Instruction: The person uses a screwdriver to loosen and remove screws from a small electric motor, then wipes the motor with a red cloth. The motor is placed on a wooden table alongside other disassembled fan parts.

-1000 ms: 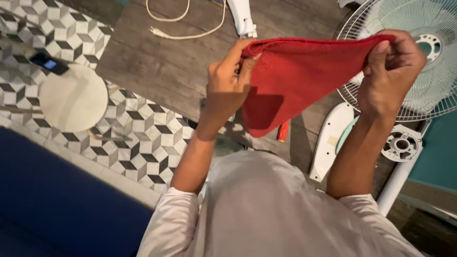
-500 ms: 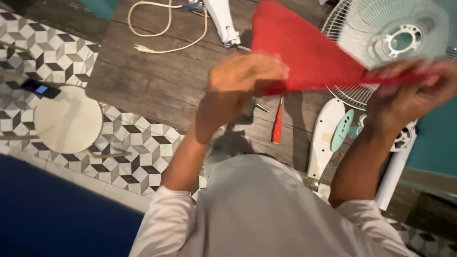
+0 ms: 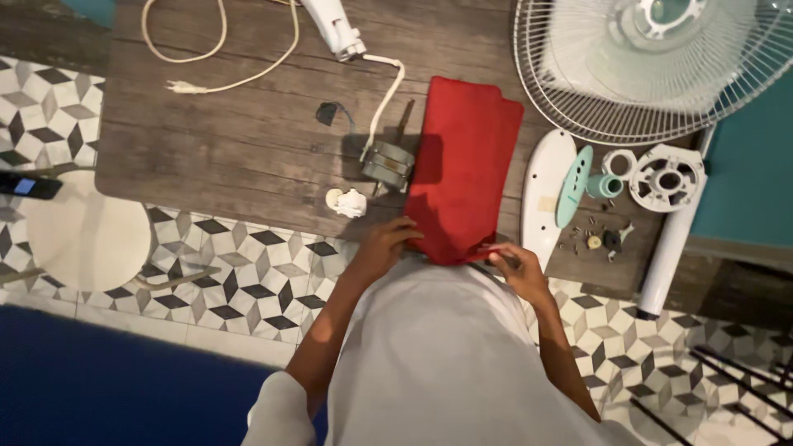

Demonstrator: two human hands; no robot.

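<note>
Overhead view of a dismantled pedestal fan laid out on a dark wooden board (image 3: 248,140), taken here as the landmark. Off the board's left edge, on the patterned tile, stands a round pale stool (image 3: 83,235) with a dark phone (image 3: 29,186) just above it. On the board's upper left lies a cream power cord (image 3: 219,49) ending in a plug; near the board's centre sits the bare fan motor (image 3: 387,163), wired to a white neck piece (image 3: 334,29) at the board's top edge. A small white fitting (image 3: 347,202) lies by the board's near edge. Right of the motor, a folded red cloth (image 3: 462,165) lies flat on the board, its near end reaching the board's front edge. The left hand (image 3: 388,246) pinches the cloth's near left corner; the right hand (image 3: 514,266) grips its near right corner, both closed on fabric. Right of the cloth rest a white cover panel (image 3: 541,194), a mint blade part (image 3: 572,186), loose screws (image 3: 599,239) and a white hub ring (image 3: 665,177); the wire fan guard (image 3: 652,66) overhangs the board's upper right. Step in hand, as judged: laying the cloth flat. The next move likely calls for letting go of both corners evenly, without nudging the motor.
</note>
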